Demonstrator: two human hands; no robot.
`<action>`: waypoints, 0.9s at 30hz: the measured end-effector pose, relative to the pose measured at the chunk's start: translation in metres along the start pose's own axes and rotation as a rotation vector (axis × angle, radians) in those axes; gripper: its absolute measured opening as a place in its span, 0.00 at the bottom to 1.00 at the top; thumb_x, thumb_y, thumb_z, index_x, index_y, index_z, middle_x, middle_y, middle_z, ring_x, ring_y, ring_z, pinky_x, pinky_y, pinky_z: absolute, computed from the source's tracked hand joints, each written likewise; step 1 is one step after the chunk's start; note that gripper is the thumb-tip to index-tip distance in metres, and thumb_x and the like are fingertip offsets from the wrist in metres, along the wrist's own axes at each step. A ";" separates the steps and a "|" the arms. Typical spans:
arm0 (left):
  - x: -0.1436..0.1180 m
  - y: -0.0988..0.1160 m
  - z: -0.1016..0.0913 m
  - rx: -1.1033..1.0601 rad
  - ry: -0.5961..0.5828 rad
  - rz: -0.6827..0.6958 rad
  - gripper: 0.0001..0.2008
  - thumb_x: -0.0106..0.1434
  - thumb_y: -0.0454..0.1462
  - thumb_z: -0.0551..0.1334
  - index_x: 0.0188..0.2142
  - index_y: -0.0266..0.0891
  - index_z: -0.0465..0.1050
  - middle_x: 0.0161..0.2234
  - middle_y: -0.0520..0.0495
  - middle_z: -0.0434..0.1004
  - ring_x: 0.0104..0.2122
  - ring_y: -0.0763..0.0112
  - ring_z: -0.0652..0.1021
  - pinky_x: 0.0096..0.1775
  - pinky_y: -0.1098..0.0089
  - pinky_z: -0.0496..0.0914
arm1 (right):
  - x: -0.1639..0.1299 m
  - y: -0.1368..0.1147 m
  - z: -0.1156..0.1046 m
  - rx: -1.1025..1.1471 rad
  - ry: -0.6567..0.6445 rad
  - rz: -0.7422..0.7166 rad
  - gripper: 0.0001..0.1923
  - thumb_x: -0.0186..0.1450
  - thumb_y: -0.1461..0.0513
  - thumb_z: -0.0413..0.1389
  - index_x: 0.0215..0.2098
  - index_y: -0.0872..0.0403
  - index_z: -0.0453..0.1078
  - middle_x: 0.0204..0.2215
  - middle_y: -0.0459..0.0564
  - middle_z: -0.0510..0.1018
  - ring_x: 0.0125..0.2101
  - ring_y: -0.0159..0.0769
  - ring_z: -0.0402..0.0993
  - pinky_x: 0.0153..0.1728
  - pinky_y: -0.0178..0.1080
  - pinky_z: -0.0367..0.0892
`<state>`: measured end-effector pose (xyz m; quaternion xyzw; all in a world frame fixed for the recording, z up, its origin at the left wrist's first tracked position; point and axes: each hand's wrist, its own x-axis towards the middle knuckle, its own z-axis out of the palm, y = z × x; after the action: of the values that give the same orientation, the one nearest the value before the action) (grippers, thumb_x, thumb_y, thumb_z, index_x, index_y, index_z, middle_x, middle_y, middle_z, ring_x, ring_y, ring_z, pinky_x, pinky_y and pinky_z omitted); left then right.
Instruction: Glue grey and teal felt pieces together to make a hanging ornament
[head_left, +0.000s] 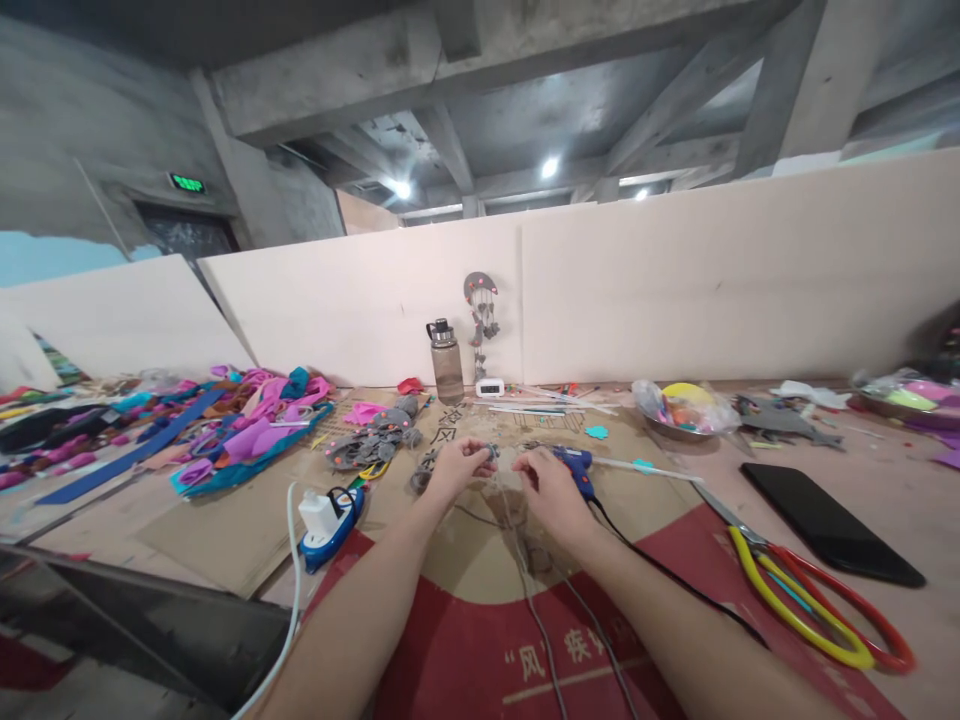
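Note:
In the head view my left hand is closed, thumb and fingers pinching a small grey piece. My right hand is close by on the right, fingertips drawn together; whatever is between them is too small to make out. A thin grey cord trails from between the hands down toward me over the printed cardboard. Just beyond my right hand lies a blue glue gun with a black cable. Grey cut pieces are heaped to the left, beyond my left hand.
A blue power strip with a white plug stands left. Scissors and a black phone lie right. A bottle, a small clock and a hanging moon ornament are at the back. Colourful felt covers the left.

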<state>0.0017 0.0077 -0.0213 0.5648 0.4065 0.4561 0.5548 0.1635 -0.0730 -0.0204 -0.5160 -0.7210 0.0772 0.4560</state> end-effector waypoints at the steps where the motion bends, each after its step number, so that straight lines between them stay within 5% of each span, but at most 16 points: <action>1: 0.000 -0.001 0.000 0.009 -0.010 0.001 0.10 0.52 0.36 0.67 0.31 0.33 0.69 0.22 0.50 0.76 0.23 0.73 0.78 0.30 0.71 0.74 | -0.002 -0.001 0.003 0.001 -0.017 -0.010 0.11 0.60 0.72 0.46 0.31 0.54 0.67 0.33 0.50 0.70 0.35 0.35 0.67 0.39 0.39 0.63; 13: 0.006 -0.014 -0.008 0.353 0.042 0.205 0.10 0.51 0.40 0.63 0.29 0.34 0.73 0.23 0.51 0.73 0.25 0.73 0.72 0.30 0.73 0.66 | -0.010 -0.034 0.016 0.159 -0.118 -0.209 0.10 0.69 0.67 0.43 0.37 0.54 0.66 0.35 0.49 0.71 0.38 0.35 0.66 0.41 0.38 0.62; 27: 0.005 -0.009 -0.016 0.292 -0.013 0.074 0.12 0.49 0.40 0.65 0.32 0.36 0.71 0.24 0.53 0.73 0.25 0.73 0.71 0.29 0.73 0.65 | -0.009 -0.039 0.031 0.236 -0.148 -0.250 0.10 0.59 0.73 0.49 0.31 0.53 0.64 0.34 0.48 0.70 0.37 0.34 0.65 0.39 0.36 0.62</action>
<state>-0.0120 0.0170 -0.0305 0.6568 0.4438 0.4086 0.4524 0.1152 -0.0872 -0.0207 -0.3583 -0.7969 0.1419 0.4653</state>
